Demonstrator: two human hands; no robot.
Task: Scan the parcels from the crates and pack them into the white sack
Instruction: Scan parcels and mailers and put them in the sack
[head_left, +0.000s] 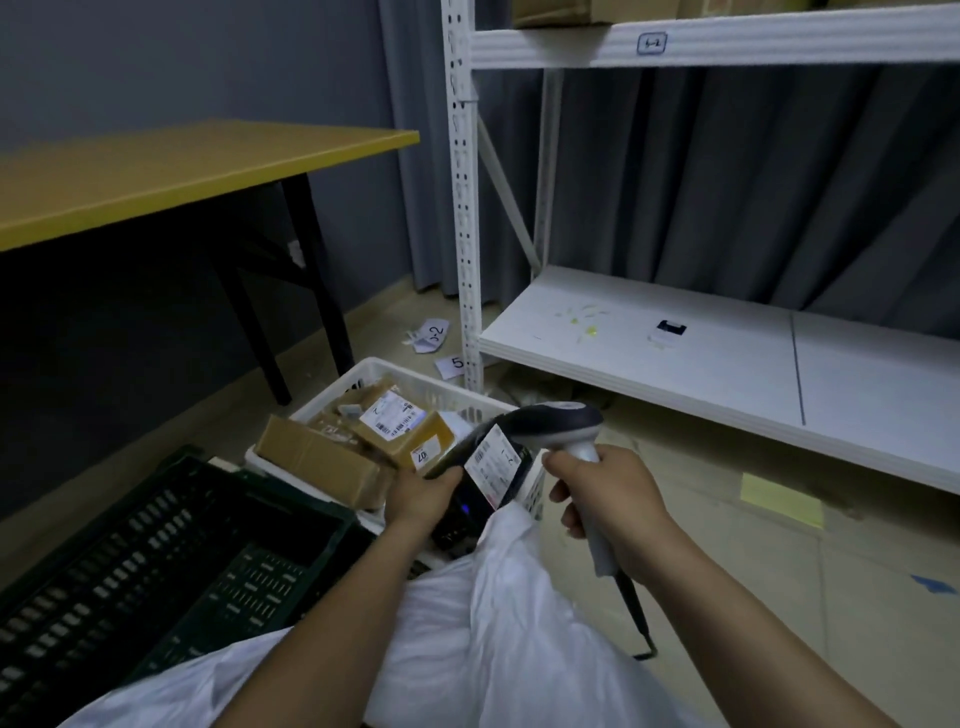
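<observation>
At the white plastic crate's (441, 387) near corner, the left hand (422, 500) grips the black labelled parcel (491, 465), likely light and slippery, by its lower edge, while the right hand (610, 501) clasps the grey handheld scanner (558, 423).

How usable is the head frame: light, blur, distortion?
Head view: dim, bluish light; black crate and the space under the yellow table lose detail in shadow; overall soft, so the label on the dark parcel in the left hand is unreadable; white sack not blown out; rack upright leans from the wide-angle lens.
</observation>
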